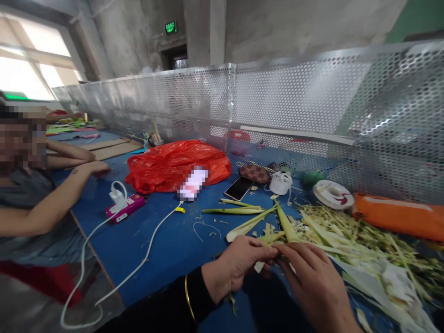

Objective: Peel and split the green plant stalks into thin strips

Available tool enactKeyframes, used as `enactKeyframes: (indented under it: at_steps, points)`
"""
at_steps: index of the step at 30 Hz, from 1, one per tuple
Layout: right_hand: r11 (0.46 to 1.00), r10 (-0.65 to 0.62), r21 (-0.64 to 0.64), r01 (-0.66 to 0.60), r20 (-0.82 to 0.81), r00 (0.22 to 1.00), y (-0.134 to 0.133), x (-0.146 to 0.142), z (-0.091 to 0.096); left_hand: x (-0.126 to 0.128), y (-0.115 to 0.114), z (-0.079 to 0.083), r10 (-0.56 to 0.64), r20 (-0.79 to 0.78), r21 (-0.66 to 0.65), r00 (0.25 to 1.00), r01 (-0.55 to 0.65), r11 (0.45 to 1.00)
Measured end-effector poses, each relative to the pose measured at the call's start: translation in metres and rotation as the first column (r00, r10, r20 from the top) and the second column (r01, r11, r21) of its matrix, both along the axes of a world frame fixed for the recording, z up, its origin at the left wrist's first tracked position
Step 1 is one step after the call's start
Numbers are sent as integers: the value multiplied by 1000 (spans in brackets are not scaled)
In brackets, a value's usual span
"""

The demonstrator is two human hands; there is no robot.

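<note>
My left hand [239,263], with a gold bangle on its wrist, pinches a pale green plant leaf piece between thumb and fingers. Close against it, my right hand [310,282] has its fingers bent onto the same piece. Most of what they grip is hidden by the fingers. Just beyond the fingertips, a long yellow-green leaf [285,219] points away from me. Further split leaf strips [236,210] lie on the blue table [166,259] ahead of my left hand. A heap of shredded plant strips [357,240] spreads to the right.
A red plastic bag [166,162], a lit phone [192,182] on a white cable, a dark phone [239,188] and a pink power strip [125,207] lie ahead. A tape roll [333,194] and an orange packet [398,215] sit right, before a perforated metal screen [294,92]. A person's arm [52,203] rests left.
</note>
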State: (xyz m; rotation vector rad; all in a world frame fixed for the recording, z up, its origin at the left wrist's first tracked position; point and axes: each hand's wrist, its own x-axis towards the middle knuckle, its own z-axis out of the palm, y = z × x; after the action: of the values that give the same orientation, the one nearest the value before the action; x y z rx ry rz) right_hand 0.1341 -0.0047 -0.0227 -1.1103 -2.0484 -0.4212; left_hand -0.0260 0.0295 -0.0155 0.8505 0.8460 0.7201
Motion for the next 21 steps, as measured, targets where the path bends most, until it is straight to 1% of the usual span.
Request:
enactKeyframes:
  at_steps: [2, 4, 8, 12, 14, 17, 21]
  points:
    - [998, 14, -65, -18, -71, 997, 1, 0, -2, 0, 0, 0, -9, 0, 3, 1000, 9, 1000]
    - [994, 26, -104, -40, -124, 992, 1, -1, -2, 0, 0, 1, -13, 22, -1, 1000, 13, 1000]
    - [993, 5, -115, -23, -151, 989, 1, -4, 2, -1, 1, 5, -43, 107, -35, 993, 47, 998]
    - [988, -30, -157, 2, -174, 984, 0, -7, 5, -2, 4, 6, -1, 74, -56, 997, 5, 998]
    - [978, -24, -208, -16, -187, 982, -1, -7, 6, -2, 4, 4, 28, 36, -22, 999, -27, 999]
    - [959, -36, -283, -28, -219, 975, -2, -8, 4, -1, 2, 4, 35, -2, 67, 999, -35, 997]
    - [930, -117, -367, 2, -293, 949, -3, -10, 1, 2, -1, 8, 56, -77, 119, 995, -47, 992]
